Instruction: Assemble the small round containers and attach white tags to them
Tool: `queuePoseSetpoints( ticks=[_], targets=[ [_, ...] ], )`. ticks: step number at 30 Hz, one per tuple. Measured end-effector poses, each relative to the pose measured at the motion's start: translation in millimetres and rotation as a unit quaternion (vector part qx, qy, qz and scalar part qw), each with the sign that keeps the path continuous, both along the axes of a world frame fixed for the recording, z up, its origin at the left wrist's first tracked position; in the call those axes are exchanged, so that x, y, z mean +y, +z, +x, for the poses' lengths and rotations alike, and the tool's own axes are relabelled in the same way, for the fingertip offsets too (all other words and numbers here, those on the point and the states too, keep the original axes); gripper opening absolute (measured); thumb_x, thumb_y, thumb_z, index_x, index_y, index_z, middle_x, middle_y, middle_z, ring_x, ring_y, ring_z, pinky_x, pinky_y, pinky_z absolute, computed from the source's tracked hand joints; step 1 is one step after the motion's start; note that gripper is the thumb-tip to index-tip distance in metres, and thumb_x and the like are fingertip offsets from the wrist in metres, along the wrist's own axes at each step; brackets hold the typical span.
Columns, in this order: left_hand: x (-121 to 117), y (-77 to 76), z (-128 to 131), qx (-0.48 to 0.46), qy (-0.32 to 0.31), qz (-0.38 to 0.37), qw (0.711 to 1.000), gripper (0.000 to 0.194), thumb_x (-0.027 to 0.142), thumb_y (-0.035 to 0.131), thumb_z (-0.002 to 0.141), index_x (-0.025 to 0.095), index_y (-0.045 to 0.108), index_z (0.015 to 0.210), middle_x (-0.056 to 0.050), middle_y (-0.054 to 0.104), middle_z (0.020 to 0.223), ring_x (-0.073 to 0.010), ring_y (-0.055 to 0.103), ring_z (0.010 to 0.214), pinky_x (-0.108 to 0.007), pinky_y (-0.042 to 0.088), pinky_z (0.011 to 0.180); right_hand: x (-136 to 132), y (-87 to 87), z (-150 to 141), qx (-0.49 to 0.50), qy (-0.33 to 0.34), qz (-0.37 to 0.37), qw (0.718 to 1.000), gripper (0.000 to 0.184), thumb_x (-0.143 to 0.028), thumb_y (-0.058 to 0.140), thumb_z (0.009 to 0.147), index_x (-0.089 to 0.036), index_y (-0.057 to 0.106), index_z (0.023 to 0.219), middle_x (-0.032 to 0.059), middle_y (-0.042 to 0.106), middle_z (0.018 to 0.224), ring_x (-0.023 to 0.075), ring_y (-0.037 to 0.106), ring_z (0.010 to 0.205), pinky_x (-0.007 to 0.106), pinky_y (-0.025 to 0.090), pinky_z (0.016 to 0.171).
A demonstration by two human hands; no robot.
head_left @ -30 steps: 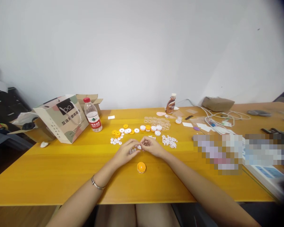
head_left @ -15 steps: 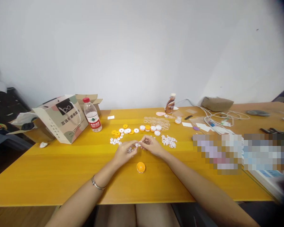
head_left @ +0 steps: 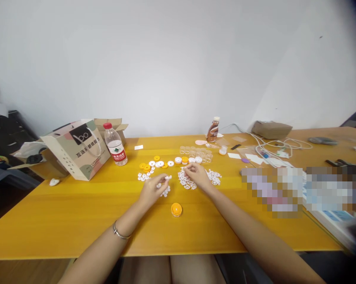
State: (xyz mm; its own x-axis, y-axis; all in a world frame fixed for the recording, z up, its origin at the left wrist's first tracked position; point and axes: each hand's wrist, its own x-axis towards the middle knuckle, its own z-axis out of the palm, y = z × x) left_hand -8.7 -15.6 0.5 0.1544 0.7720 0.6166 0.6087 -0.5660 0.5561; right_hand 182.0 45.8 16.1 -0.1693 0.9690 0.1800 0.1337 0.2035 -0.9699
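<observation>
My left hand (head_left: 152,190) hovers over the yellow table (head_left: 77,213), fingers pinched on a small white plastic piece (head_left: 167,178), with several more white pieces (head_left: 165,192) under it. My right hand (head_left: 196,174) rests farther back, fingertips closed on a pile of white ring-shaped pieces (head_left: 186,182). An orange round cap (head_left: 177,209) lies alone in front of both hands. Behind them lie orange and white discs (head_left: 157,162) and clear little cups (head_left: 197,152).
A paper gift bag (head_left: 77,148), a water bottle (head_left: 115,144) and a cardboard box stand at back left. A brown drink bottle (head_left: 213,129), white cables (head_left: 272,148) and a brown parcel (head_left: 271,129) lie at back right. Booklets sit at the right edge.
My hands have parted. The right hand moved back and right to the pile of white rings; the left hand stayed, still pinching a white piece.
</observation>
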Motion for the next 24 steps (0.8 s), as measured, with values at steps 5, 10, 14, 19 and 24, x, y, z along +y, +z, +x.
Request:
queuePoseSetpoints(
  ticks=[5,10,14,19,24],
  targets=[
    [-0.2,9.0,-1.0,0.04,0.007,0.003,0.999,0.011,0.027,0.052,0.078,0.017,0.056,0.082,-0.002,0.061,0.074,-0.0131,0.058,0.069,-0.024,0.047,0.066,12.6,4.3,17.1,-0.108,0.008,0.054,0.993,0.015,-0.031,0.053,0.071,-0.017,0.057,0.07,0.001,0.06,0.058,0.0126,0.055,0.054,0.023,0.042,0.05],
    [-0.3,11.2,-0.3,0.026,-0.007,-0.009,1.0,0.007,0.024,0.053,0.076,0.018,0.051,0.074,-0.004,0.061,0.089,-0.0141,0.058,0.081,-0.025,0.044,0.072,21.5,6.1,29.1,-0.233,0.042,0.068,0.969,0.012,-0.025,0.056,0.068,-0.015,0.062,0.065,0.0025,0.064,0.062,0.0141,0.056,0.059,0.024,0.042,0.056],
    [-0.1,5.4,0.1,0.015,0.004,-0.055,0.998,0.01,0.025,0.054,0.074,0.018,0.047,0.07,-0.001,0.063,0.079,-0.0121,0.059,0.072,-0.022,0.043,0.066,19.3,10.8,33.9,-0.247,0.113,0.021,0.962,0.012,-0.026,0.061,0.063,-0.014,0.062,0.065,0.0033,0.065,0.065,0.0136,0.057,0.06,0.022,0.042,0.055],
    [-1.5,4.6,0.2,0.056,0.01,-0.087,0.995,0.017,0.028,0.056,0.073,0.018,0.045,0.065,0.003,0.059,0.065,-0.0086,0.051,0.056,-0.018,0.037,0.054,19.2,7.4,35.6,-0.268,0.127,0.02,0.955,0.01,-0.024,0.062,0.061,-0.014,0.06,0.064,0.0009,0.061,0.058,0.0117,0.054,0.056,0.021,0.04,0.052],
    [-0.6,6.3,0.7,0.068,-0.024,-0.083,0.994,0.025,0.035,0.057,0.074,0.016,0.045,0.062,0.003,0.051,0.061,-0.0078,0.044,0.054,-0.018,0.035,0.052,14.3,10.8,29.9,-0.244,0.107,0.028,0.963,0.021,-0.032,0.066,0.059,-0.013,0.059,0.067,0.0002,0.057,0.057,0.0105,0.05,0.054,0.021,0.039,0.05]
  ],
)
